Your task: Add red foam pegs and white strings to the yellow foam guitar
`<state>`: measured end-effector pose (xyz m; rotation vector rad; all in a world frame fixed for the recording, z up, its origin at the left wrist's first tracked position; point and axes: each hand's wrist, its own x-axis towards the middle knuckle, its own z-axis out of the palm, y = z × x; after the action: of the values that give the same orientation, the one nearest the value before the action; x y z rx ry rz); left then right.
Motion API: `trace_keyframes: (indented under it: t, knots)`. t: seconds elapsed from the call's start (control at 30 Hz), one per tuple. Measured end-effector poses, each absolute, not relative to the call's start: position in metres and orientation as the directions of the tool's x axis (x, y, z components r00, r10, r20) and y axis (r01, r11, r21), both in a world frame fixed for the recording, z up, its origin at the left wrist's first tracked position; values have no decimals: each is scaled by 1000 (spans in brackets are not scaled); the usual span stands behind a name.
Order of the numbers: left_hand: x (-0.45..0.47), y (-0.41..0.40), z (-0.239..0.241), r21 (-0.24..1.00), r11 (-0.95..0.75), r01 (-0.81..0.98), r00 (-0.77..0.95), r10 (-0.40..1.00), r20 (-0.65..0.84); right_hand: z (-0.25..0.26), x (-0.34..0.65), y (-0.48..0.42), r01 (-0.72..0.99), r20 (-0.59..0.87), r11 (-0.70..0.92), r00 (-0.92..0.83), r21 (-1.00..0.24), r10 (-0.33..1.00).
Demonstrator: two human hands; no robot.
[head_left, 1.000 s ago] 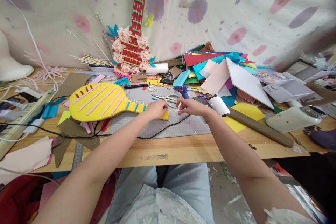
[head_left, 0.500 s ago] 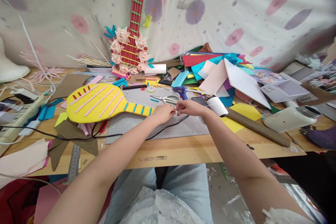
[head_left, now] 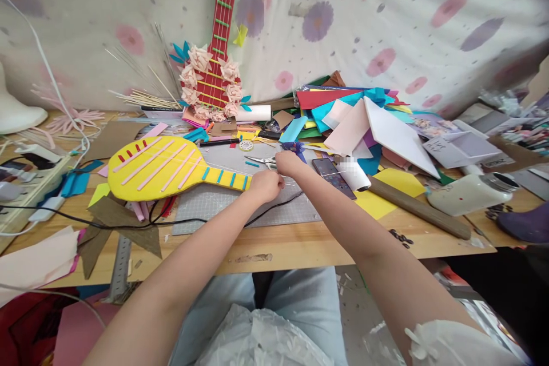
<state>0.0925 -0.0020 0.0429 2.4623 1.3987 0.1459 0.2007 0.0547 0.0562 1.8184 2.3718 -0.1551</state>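
Note:
My left hand [head_left: 266, 185] is a closed fist at the neck end of a yellow foam guitar cut-out [head_left: 154, 168] with pink strips and blue frets. What the fist holds is hidden. My right hand [head_left: 288, 161] has its fingers curled over the handles of the scissors [head_left: 258, 159]; only the blades show, pointing left. Both hands are over a grey cutting mat [head_left: 231, 203]. A black cable [head_left: 274, 209] runs across the mat under my left wrist.
A phone [head_left: 333, 176] and a white roll [head_left: 354, 174] lie right of my right hand, with a blue glue gun [head_left: 299, 148] behind it. Coloured foam sheets [head_left: 355, 120] pile at the back right. A wooden stick [head_left: 418, 209], a white jar [head_left: 472, 191] and a red flowered guitar [head_left: 214, 77] stand around.
My right hand has left my left hand and moved back and left onto the scissors. My left fist has stayed at the yellow neck's end.

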Motion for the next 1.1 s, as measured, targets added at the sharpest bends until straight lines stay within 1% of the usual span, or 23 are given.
trace_keyframes:
  t: [0.17, 0.27, 0.33, 0.4, 0.47, 0.5, 0.53, 0.6, 0.63, 0.67, 0.7, 0.73, 0.8, 0.83, 0.87, 0.93, 1.0, 1.1]
  knots:
    - [92, 0, 41, 304, -485, 820, 523, 851, -53, 62, 196, 59, 953, -193, 298, -282, 61, 940]
    - [93, -1, 41, 295, -475, 829, 509, 859, -48, 74, 201, 48, 949, -102, 309, -303, 56, 948]
    - [95, -4, 43, 284, -490, 824, 520, 853, -36, 82, 212, 37, 957, -10, 290, -290, 11, 957]
    - [98, -8, 47, 271, -525, 807, 551, 834, -28, 87, 227, 26, 964, 31, 259, -258, -57, 966]
    - [101, -12, 50, 265, -548, 793, 576, 817, -36, 89, 246, 16, 985, 56, 121, -115, -122, 992]
    - [102, -13, 51, 265, -550, 792, 580, 813, -45, 90, 255, 11, 987, 89, 83, -71, -134, 994]
    - [102, -13, 52, 267, -545, 795, 577, 815, -53, 90, 263, 5, 986, 117, 76, -59, -150, 991]
    - [103, -12, 51, 272, -520, 810, 555, 830, -66, 91, 274, -9, 971, 144, 139, -112, -194, 983]
    - [103, -11, 49, 275, -508, 816, 544, 836, -70, 90, 278, -18, 955, 124, 185, -160, -230, 979]
    - [102, -9, 48, 278, -499, 821, 535, 842, -70, 90, 281, -27, 934, 74, 222, -210, -281, 975]
    - [102, -7, 46, 282, -490, 825, 527, 847, -68, 89, 284, -36, 906, -4, 239, -256, -349, 967]
    - [101, -5, 45, 286, -479, 829, 516, 854, -63, 88, 288, -46, 873, -106, 219, -291, -435, 951]
    - [99, -1, 42, 299, -455, 839, 491, 870, -52, 85, 296, -64, 777, -332, 77, -353, -624, 875]
    - [98, 1, 41, 308, -442, 843, 477, 877, -47, 84, 302, -71, 723, -423, -19, -382, -691, 822]
    - [97, 3, 41, 316, -430, 846, 466, 884, -45, 84, 308, -77, 677, -488, -100, -412, -729, 769]
    - [95, 7, 41, 329, -416, 848, 454, 890, -44, 83, 319, -85, 611, -561, -215, -454, -761, 692]
    - [95, 9, 42, 334, -403, 852, 443, 895, -49, 83, 326, -87, 576, -586, -270, -478, -772, 655]
    - [95, 10, 46, 332, -393, 858, 434, 899, -57, 81, 327, -81, 554, -596, -299, -493, -777, 634]
